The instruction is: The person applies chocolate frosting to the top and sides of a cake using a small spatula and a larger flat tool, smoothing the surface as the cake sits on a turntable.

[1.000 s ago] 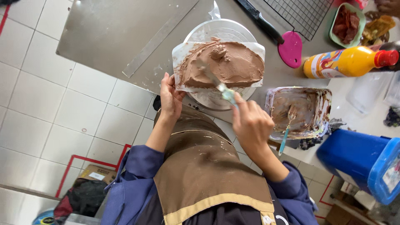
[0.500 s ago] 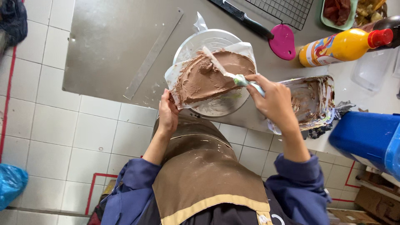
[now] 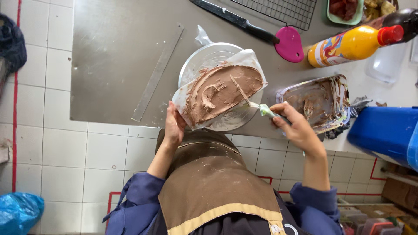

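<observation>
A cake covered in brown chocolate frosting point(image 3: 220, 93) lies on white paper on a round turntable point(image 3: 204, 61) at the steel counter's near edge. My left hand point(image 3: 174, 126) holds the near edge of the paper and turntable. A spatula with a pale green handle point(image 3: 248, 102) is gripped in my right hand point(image 3: 294, 126), its blade lying on the frosting's right side. Just right of that hand sits a clear plastic tub smeared with chocolate frosting point(image 3: 318, 102).
On the steel counter point(image 3: 113, 56) lie a metal ruler point(image 3: 156, 76), a black-handled knife point(image 3: 235, 19), a pink scraper point(image 3: 289, 43), a wire rack point(image 3: 283, 11) and an orange squeeze bottle point(image 3: 352, 43). A blue bin point(image 3: 385, 132) stands at right. White tiled floor below.
My right hand has drawn the spatula from the middle of the frosting toward its right edge. The left hand has stayed on the near edge of the turntable.
</observation>
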